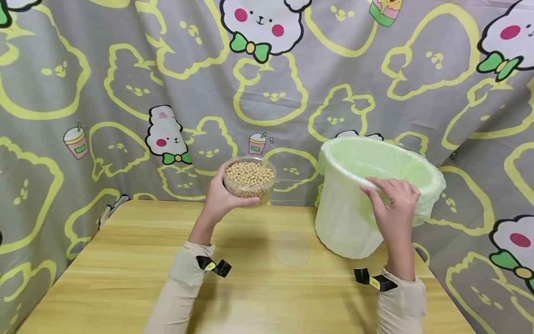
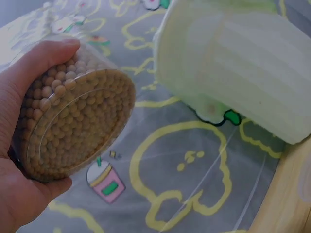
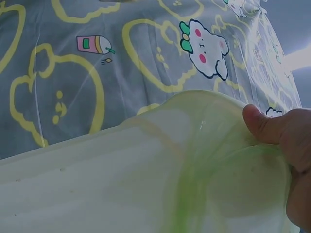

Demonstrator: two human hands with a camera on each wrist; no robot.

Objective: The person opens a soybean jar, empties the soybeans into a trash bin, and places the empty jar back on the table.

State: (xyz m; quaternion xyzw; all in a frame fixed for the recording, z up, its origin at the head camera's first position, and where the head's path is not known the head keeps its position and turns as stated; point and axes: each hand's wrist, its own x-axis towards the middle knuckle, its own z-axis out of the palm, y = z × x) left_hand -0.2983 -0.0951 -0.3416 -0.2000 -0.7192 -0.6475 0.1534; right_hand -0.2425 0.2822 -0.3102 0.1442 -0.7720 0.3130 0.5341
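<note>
1. Your left grip is closed around a clear round tub; your thumb lies along the near side, and the left wrist view shows the tub's underside.
2. The tub is filled almost to its rim with small beige beans; you have it raised above the tabletop, near the far edge, to the left of the pale green bin and apart from it.
3. Your right grip is pinching the bin's near rim; the bin stands toward the right of the tabletop, with a thin plastic liner folded over its edge.
4. A clear disc lies flat on the tabletop, between your forearms and just beside the bin's base; a grey patterned curtain hangs behind everything.
</note>
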